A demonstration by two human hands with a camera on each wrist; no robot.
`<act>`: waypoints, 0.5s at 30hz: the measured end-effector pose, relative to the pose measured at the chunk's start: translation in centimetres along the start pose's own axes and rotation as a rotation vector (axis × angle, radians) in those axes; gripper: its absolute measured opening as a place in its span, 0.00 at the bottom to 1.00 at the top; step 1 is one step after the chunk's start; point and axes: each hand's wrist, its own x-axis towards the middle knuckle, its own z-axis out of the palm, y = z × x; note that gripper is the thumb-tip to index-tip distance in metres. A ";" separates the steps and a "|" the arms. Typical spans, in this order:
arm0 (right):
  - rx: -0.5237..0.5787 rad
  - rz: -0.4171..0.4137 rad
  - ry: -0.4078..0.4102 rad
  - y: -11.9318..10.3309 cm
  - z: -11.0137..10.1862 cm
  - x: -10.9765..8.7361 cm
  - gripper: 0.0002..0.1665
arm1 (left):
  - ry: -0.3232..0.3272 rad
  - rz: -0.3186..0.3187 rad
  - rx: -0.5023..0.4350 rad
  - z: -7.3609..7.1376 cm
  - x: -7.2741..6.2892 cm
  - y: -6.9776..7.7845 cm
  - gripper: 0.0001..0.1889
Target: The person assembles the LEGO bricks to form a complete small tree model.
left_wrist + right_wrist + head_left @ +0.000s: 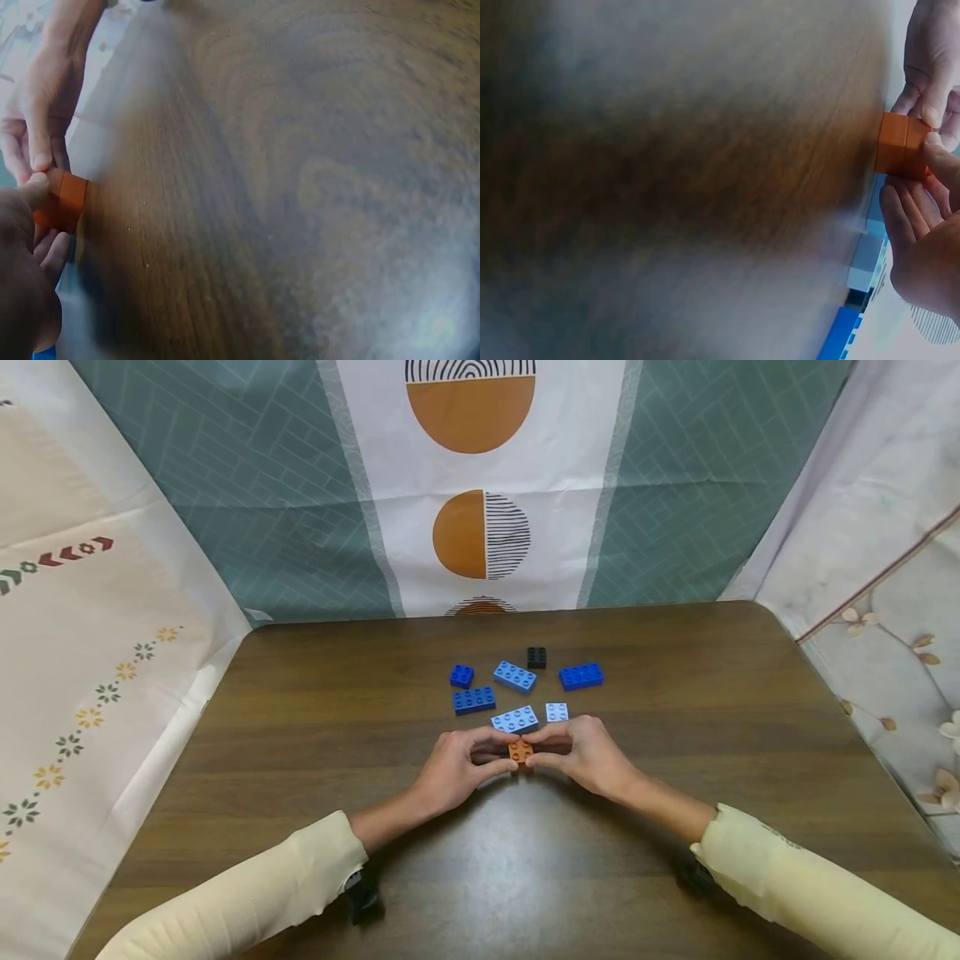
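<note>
Two orange building bricks are stacked in the middle of the table, between both hands. A seam parts the upper brick [917, 154] from the lower brick [890, 142] in the right wrist view. From the left, the left hand [452, 766] pinches the stack between thumb and fingers. The right hand [597, 760] pinches it from the right, the thumbs close together on the near side. Only the studded top of the upper brick [521, 751] shows well from the head. Just behind the hands lie a light blue long brick [514, 719] and a pale blue square brick [557, 712].
Farther back on the wooden table [337, 693] lie a dark blue long brick [474, 700], a small blue brick [461, 676], a mid-blue long brick [515, 677], a black brick [536, 657] and a bright blue long brick [581, 676]. A patterned cloth [300, 527] hangs behind.
</note>
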 end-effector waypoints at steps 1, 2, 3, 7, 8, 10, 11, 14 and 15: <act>0.004 0.002 -0.002 0.0 0.0 0.0 0.16 | 0.000 0.002 0.002 0.0 0.0 0.0 0.18; 0.007 0.002 -0.005 0.0 0.0 0.0 0.16 | -0.001 0.004 0.003 0.0 0.0 0.0 0.18; 0.011 0.002 -0.008 0.0 0.0 0.0 0.16 | -0.002 0.007 0.004 0.0 0.0 0.0 0.18; 0.023 0.003 -0.016 -0.1 -0.1 0.1 0.16 | -0.002 0.012 0.019 0.0 0.0 0.0 0.19; 0.027 0.004 -0.018 -0.1 -0.1 0.1 0.16 | -0.001 0.011 0.026 0.0 0.0 0.0 0.19; 0.032 0.014 -0.022 -0.2 -0.1 0.1 0.16 | -0.001 0.010 0.043 0.0 0.0 0.0 0.19; 0.036 0.020 -0.025 -0.2 0.0 0.1 0.16 | -0.002 0.013 0.052 0.0 -0.1 0.0 0.19; 0.041 0.035 -0.030 -0.2 0.0 0.1 0.16 | -0.004 0.013 0.077 0.0 -0.1 0.1 0.19; 0.039 0.038 -0.031 -0.2 0.0 0.1 0.16 | -0.007 0.013 0.086 0.0 -0.1 0.1 0.19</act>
